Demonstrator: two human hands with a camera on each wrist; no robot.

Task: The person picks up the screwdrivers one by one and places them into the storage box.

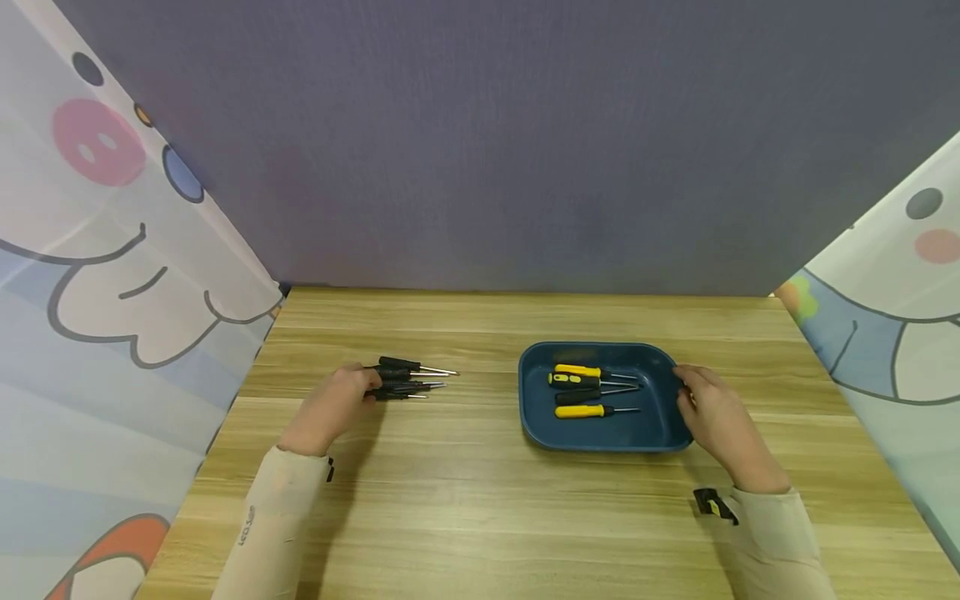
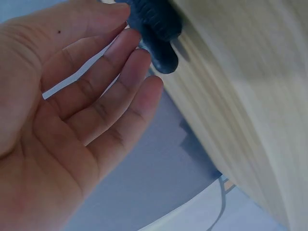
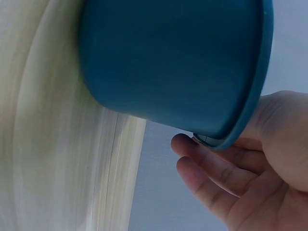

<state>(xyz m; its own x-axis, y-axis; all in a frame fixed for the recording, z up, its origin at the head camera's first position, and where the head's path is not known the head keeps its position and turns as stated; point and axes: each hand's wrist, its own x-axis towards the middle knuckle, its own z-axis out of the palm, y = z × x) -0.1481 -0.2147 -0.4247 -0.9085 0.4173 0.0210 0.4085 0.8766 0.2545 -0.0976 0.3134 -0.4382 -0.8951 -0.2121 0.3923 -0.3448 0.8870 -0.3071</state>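
Several black-handled screwdrivers [image 1: 397, 385] lie side by side on the wooden table, their shafts pointing right. My left hand [image 1: 337, 408] is at the butt ends of their handles. In the left wrist view, its loosely bent fingers [image 2: 120, 96] reach close to the black handles [image 2: 156, 21]; no handle shows enclosed by them. A dark blue tray [image 1: 540, 429] contains several screwdrivers with yellow or black handles [image 1: 579, 411]. My right hand [image 1: 723, 425] holds the tray's right rim, with fingers [image 3: 207, 175] beneath the lip; its thumb is mostly hidden.
The wooden table [image 1: 450, 508] meets a grey panel [image 1: 480, 167] along its back edge. Curtains with cartoon prints [image 1: 112, 275] hang at the left and right sides. Bare wood lies between the loose screwdrivers and the tray.
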